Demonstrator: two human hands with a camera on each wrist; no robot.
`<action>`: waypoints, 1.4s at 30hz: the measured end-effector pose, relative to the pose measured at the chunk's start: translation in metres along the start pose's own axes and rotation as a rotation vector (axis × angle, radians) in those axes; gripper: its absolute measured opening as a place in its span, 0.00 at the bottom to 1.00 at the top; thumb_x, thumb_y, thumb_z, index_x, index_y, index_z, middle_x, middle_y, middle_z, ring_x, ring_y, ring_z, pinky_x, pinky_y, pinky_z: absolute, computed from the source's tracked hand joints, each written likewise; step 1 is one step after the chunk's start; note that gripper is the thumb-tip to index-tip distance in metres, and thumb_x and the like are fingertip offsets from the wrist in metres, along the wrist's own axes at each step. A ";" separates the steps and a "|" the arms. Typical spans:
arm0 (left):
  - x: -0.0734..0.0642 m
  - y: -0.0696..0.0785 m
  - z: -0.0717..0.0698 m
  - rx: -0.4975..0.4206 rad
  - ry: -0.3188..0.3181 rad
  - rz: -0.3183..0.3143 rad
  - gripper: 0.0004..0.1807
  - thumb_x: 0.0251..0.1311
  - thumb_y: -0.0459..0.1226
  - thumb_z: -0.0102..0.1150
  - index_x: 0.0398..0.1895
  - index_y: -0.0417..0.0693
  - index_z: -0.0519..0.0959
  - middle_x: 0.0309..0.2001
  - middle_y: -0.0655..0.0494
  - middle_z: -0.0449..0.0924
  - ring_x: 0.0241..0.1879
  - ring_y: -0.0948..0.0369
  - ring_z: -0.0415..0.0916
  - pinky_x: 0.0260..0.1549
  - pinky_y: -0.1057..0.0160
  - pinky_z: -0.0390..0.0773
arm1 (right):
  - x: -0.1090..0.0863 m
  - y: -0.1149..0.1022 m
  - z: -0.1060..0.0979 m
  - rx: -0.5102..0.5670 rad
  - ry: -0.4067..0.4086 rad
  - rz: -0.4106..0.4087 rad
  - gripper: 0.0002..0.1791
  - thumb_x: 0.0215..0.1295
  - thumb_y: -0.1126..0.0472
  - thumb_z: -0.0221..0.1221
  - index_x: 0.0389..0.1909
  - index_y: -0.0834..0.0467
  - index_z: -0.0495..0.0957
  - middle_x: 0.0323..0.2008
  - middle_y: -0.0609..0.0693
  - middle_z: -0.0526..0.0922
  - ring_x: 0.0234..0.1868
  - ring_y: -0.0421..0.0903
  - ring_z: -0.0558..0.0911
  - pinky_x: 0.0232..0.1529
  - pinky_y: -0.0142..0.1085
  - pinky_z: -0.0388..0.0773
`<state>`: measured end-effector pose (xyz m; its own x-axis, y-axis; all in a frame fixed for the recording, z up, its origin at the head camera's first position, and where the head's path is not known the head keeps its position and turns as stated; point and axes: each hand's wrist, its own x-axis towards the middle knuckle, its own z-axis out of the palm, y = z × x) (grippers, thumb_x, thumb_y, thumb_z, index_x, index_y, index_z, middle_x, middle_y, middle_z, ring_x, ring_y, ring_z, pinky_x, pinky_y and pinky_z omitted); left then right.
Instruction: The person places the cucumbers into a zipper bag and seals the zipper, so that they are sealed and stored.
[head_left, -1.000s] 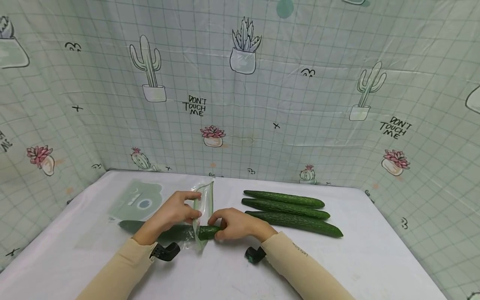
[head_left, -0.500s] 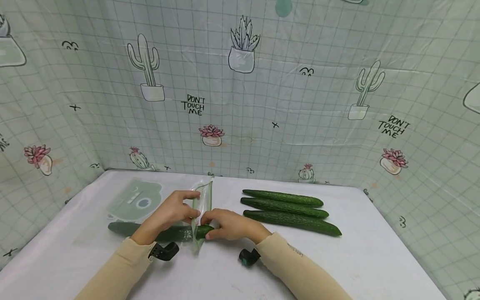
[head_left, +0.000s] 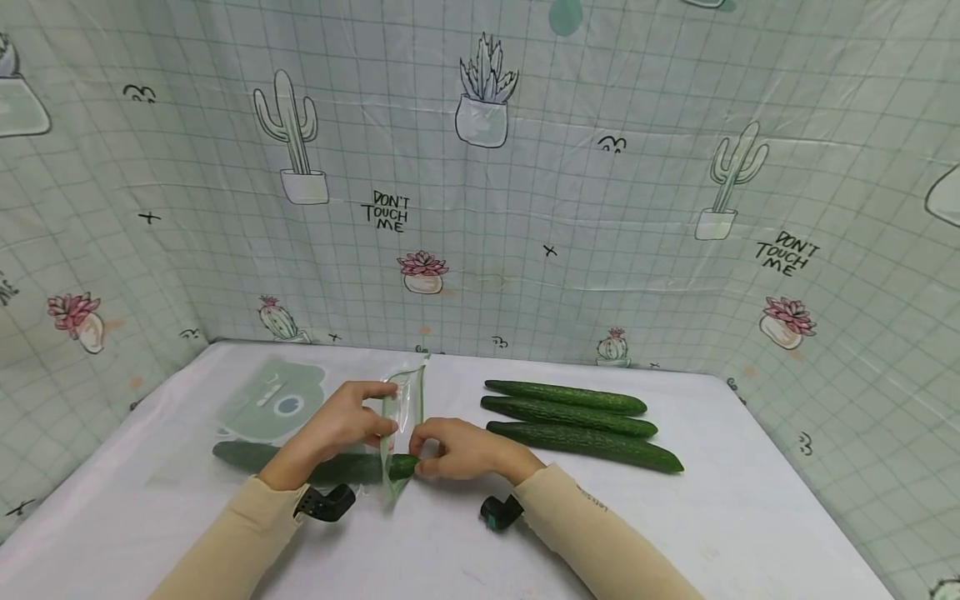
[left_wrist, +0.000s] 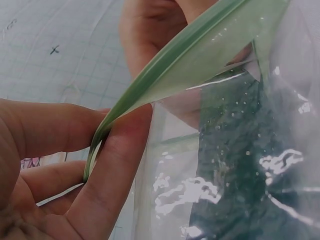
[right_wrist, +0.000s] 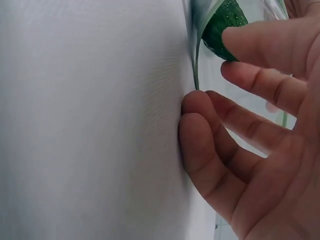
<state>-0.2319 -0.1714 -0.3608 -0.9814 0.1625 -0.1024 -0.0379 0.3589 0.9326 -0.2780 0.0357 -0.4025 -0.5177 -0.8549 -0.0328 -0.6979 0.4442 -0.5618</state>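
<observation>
A clear zip bag (head_left: 403, 408) with a green-edged mouth lies on the left of the table, its mouth raised and facing right. My left hand (head_left: 351, 421) grips the rim of the mouth; in the left wrist view the green zip strip (left_wrist: 150, 75) runs between its fingers (left_wrist: 117, 165). Most of a long green cucumber (head_left: 352, 468) is inside the bag, its tip poking out of the mouth. My right hand (head_left: 468, 450) holds that tip (right_wrist: 220, 30) at its very end with thumb and forefinger, its other fingers curled by the table.
Three more cucumbers (head_left: 585, 442) lie side by side at the right of the hands on the white table (head_left: 675, 533). A pale green printed bag face (head_left: 273, 400) spreads at the left. A patterned curtain (head_left: 555, 183) stands behind and along both sides.
The cucumber has slid left, deeper into the bag, with my right hand following it left. Less of its tip shows now. My left hand has stayed at the bag's mouth.
</observation>
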 end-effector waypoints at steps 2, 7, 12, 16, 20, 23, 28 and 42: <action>0.000 0.000 0.000 0.001 0.002 0.002 0.35 0.53 0.24 0.62 0.66 0.29 0.63 0.54 0.29 0.72 0.27 0.55 0.81 0.31 0.54 0.83 | 0.001 0.001 -0.001 -0.005 -0.014 -0.024 0.05 0.66 0.56 0.59 0.41 0.46 0.77 0.43 0.38 0.75 0.36 0.37 0.74 0.39 0.28 0.72; 0.000 0.000 -0.001 0.003 -0.006 0.010 0.35 0.53 0.24 0.62 0.66 0.29 0.63 0.58 0.28 0.69 0.27 0.55 0.81 0.31 0.55 0.83 | 0.004 0.000 -0.002 -0.045 -0.020 -0.071 0.06 0.66 0.57 0.60 0.42 0.49 0.77 0.43 0.40 0.75 0.42 0.38 0.73 0.45 0.28 0.70; 0.001 -0.001 0.000 -0.014 -0.013 0.004 0.35 0.53 0.23 0.62 0.66 0.29 0.63 0.56 0.27 0.70 0.27 0.54 0.81 0.31 0.55 0.83 | 0.007 -0.006 0.002 -0.117 -0.004 -0.063 0.07 0.65 0.55 0.61 0.43 0.49 0.79 0.42 0.40 0.75 0.45 0.37 0.73 0.49 0.27 0.70; 0.001 -0.001 -0.001 -0.024 -0.013 0.006 0.35 0.53 0.23 0.62 0.66 0.28 0.63 0.54 0.26 0.71 0.28 0.54 0.81 0.31 0.54 0.83 | 0.009 -0.009 0.002 -0.170 -0.006 -0.052 0.11 0.66 0.52 0.60 0.46 0.49 0.80 0.43 0.41 0.76 0.46 0.36 0.75 0.49 0.27 0.71; 0.001 -0.001 -0.001 -0.012 -0.014 0.000 0.35 0.53 0.24 0.62 0.66 0.29 0.63 0.57 0.27 0.70 0.28 0.54 0.81 0.32 0.55 0.83 | 0.010 -0.003 0.002 -0.156 -0.028 -0.053 0.12 0.67 0.55 0.59 0.49 0.50 0.81 0.48 0.42 0.76 0.50 0.35 0.74 0.51 0.27 0.71; 0.000 -0.001 -0.001 -0.005 -0.014 -0.002 0.35 0.54 0.24 0.62 0.66 0.29 0.63 0.59 0.28 0.67 0.28 0.55 0.81 0.32 0.54 0.83 | 0.011 0.003 0.002 -0.106 -0.041 -0.069 0.11 0.68 0.58 0.58 0.50 0.51 0.81 0.52 0.43 0.75 0.52 0.35 0.73 0.53 0.27 0.70; 0.000 -0.001 -0.002 0.006 -0.008 0.010 0.34 0.53 0.24 0.62 0.66 0.30 0.64 0.62 0.28 0.64 0.27 0.56 0.80 0.32 0.54 0.83 | 0.014 0.007 0.001 -0.007 -0.027 -0.047 0.12 0.66 0.57 0.60 0.49 0.50 0.79 0.47 0.42 0.77 0.45 0.35 0.75 0.43 0.27 0.74; 0.000 -0.002 -0.003 -0.002 -0.010 0.002 0.35 0.53 0.24 0.62 0.67 0.31 0.64 0.65 0.29 0.60 0.28 0.56 0.81 0.32 0.54 0.83 | 0.025 -0.006 0.004 -0.011 0.071 0.136 0.19 0.55 0.50 0.69 0.45 0.49 0.75 0.27 0.37 0.78 0.31 0.35 0.75 0.34 0.28 0.72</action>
<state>-0.2327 -0.1748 -0.3614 -0.9796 0.1723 -0.1034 -0.0358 0.3567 0.9335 -0.2852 0.0111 -0.4032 -0.6411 -0.7659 -0.0490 -0.6243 0.5576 -0.5472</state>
